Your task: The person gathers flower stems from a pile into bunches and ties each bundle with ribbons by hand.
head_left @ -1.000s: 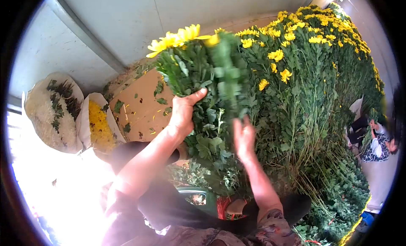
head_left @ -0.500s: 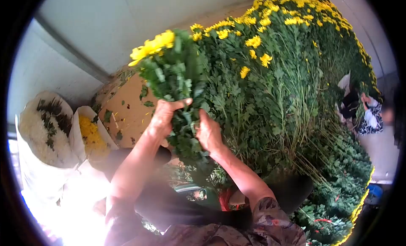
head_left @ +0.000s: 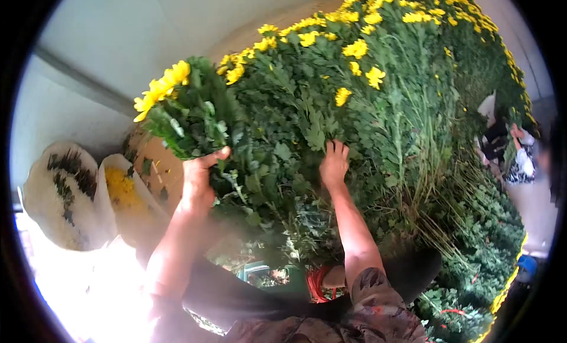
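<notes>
My left hand point(head_left: 199, 176) is closed around a bunch of yellow chrysanthemums point(head_left: 189, 118). Its blooms point up and to the left, and the thumb lies across the leafy stems. To the right, my right hand point(head_left: 335, 165) is at the big pile of yellow chrysanthemums point(head_left: 366, 130), fingers curled into the leaves of some stems. How many stems those fingers hold is hidden by foliage.
Two white sacks stand at the left, one with white petals point(head_left: 56, 207) and one with yellow petals point(head_left: 124, 192). Red ties point(head_left: 319, 283) lie near my lap. Tied bunches point(head_left: 455, 307) are stacked at lower right. Another person point(head_left: 522, 160) sits beyond the pile.
My left hand has carried the bunch to the left and slightly down. My right hand has let go of that bunch and moved right onto the pile.
</notes>
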`<state>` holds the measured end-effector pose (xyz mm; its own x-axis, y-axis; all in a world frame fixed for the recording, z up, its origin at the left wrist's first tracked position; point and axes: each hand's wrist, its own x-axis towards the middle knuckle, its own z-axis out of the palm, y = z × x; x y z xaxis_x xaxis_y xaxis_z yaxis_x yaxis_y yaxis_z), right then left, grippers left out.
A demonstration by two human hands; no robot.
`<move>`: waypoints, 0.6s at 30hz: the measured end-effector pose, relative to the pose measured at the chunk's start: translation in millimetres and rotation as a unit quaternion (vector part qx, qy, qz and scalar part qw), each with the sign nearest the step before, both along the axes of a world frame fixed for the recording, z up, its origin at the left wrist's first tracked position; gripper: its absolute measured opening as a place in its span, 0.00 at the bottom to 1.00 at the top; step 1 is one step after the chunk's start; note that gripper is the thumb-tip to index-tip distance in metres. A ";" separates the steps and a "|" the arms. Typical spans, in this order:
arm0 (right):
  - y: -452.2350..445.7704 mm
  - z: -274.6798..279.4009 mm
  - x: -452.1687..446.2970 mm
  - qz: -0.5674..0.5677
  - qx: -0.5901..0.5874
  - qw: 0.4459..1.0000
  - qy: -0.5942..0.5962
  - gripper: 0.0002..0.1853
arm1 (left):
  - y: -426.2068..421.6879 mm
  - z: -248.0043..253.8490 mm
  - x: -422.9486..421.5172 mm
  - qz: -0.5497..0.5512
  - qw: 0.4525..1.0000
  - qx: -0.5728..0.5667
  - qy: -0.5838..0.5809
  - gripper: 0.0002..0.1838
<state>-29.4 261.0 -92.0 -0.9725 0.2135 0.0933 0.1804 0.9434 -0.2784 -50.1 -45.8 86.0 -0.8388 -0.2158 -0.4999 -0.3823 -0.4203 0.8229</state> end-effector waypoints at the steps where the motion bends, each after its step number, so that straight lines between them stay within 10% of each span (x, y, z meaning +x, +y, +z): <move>1: 21.8 -3.6 -5.9 0.008 0.008 1.000 -0.009 0.27 | 0.2 11.6 -2.4 -0.011 0.998 -0.002 -0.054 0.26; 8: 86.2 19.4 -7.1 0.041 -0.066 0.985 0.152 0.22 | 16.5 26.9 5.8 -0.029 1.000 0.007 -0.003 0.29; 13: 48.5 1.3 16.7 -0.055 -0.156 0.973 -0.163 0.38 | 19.1 24.1 2.7 -0.030 0.998 0.045 -0.009 0.30; 18: 50.5 -12.3 11.2 -0.085 -0.162 0.964 -0.192 0.35 | 21.5 18.1 1.5 -0.038 0.998 0.053 -0.001 0.30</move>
